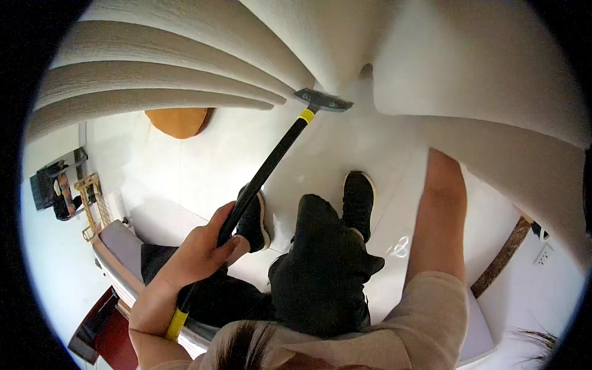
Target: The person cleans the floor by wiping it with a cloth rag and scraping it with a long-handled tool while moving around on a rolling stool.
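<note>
My left hand is closed around a long black pole with yellow bands near both ends. At its far end sits a narrow dark crosswise head, over the pale floor and close to the curtain hems; I cannot make out what kind of tool it is. A beige curtain hangs in deep folds across the top and right of the view. My right forearm reaches forward and passes behind the curtain on the right, which hides my right hand.
Both feet, in dark shoes, rest on the glossy floor. A round tan object lies by the curtain's left part. A wooden rack stands left, a wall socket is at right, and a cushioned seat is beside me.
</note>
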Action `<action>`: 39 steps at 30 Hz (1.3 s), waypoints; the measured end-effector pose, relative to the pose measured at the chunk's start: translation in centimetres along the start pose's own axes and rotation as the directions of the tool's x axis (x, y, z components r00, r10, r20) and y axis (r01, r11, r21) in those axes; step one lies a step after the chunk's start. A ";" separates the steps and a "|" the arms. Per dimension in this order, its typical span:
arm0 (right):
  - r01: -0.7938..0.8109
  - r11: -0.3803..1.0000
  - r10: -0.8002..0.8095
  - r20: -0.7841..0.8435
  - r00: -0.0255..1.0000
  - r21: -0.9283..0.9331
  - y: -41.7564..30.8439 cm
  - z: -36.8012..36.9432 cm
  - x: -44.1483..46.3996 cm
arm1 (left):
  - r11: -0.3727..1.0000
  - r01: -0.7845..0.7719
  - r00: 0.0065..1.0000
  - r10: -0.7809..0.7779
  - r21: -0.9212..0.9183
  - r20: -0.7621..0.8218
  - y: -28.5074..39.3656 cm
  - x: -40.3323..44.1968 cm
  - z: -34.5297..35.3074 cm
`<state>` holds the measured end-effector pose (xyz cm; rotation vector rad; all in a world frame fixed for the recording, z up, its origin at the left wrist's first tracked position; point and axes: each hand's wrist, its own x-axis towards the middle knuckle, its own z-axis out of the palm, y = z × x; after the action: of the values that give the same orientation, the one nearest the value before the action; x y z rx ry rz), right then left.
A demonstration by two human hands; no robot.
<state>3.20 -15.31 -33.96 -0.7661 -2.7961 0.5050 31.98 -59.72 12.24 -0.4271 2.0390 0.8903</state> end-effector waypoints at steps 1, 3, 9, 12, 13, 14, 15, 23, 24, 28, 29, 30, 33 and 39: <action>0.053 0.999 -0.053 0.000 0.999 0.010 -2.2 0.7 -1.0 | 1.000 -0.012 1.000 0.012 -0.006 -0.004 -0.2 -0.2 0.2; 0.207 0.976 -0.208 0.005 0.978 0.073 -8.6 1.4 -4.5 | 0.998 -0.058 0.998 0.057 -0.016 -0.027 -0.5 -0.1 0.4; 0.663 0.696 -0.707 0.098 0.701 0.275 -21.2 2.3 -15.1 | 0.996 -0.075 0.997 0.076 0.048 -0.017 -0.7 0.2 0.3; 0.714 0.565 -0.824 0.320 0.467 0.413 -20.8 -0.3 -14.4 | 0.992 -0.054 0.999 0.054 0.114 0.005 -0.3 0.5 -0.3; 0.648 0.647 -0.762 0.363 0.536 0.401 -20.2 -2.8 -14.0 | 0.992 -0.068 0.998 0.068 0.104 0.004 -0.2 0.4 -0.6; 0.577 0.722 -0.692 0.403 0.599 0.382 -18.9 -5.7 -13.5 | 0.992 -0.085 0.996 0.086 0.093 0.003 -0.2 0.3 -0.7; 0.522 0.709 -0.703 0.419 0.574 0.475 -16.6 -6.9 -13.0 | 0.991 -0.101 0.995 0.102 0.083 -0.001 -0.5 0.6 -0.5; 0.454 0.594 -0.803 0.450 0.391 0.665 -12.0 -27.3 -10.4 | 0.997 -0.011 0.999 0.007 -0.077 -0.050 0.2 0.5 2.4; 0.535 0.499 -0.866 0.359 0.349 0.682 -14.5 -30.5 -9.6 | 0.993 0.031 0.998 -0.037 -0.110 -0.047 1.2 -0.2 2.3; 0.792 0.076 -0.990 0.139 -0.011 0.606 -23.6 -40.9 -9.1 | 0.988 0.059 0.989 -0.077 -0.139 -0.129 4.3 -3.3 4.5; 0.818 -0.143 -0.989 -0.050 -0.139 0.556 -27.1 -41.7 -10.2 | 0.989 0.073 0.987 -0.091 -0.132 -0.136 4.3 -4.2 3.8; 0.815 -0.359 -0.931 -0.240 -0.276 0.455 -30.5 -42.0 -11.7 | 0.988 0.081 0.981 -0.102 -0.129 -0.165 4.2 -5.2 3.6; 0.785 -0.616 -0.756 -0.326 -0.568 0.061 -43.7 -38.1 -16.8 | 0.976 0.100 0.960 -0.146 -0.194 -0.237 0.6 -6.4 1.2; 0.829 -0.414 -0.898 0.318 -0.304 -0.375 -53.1 -30.4 -10.3 | 0.856 -0.093 0.914 -0.129 -0.509 -0.384 -0.8 -7.1 -0.9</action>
<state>-3.94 -55.34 12.91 1.6414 -2.1055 -0.6655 36.08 -61.06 18.02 -1.0003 2.1306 1.4466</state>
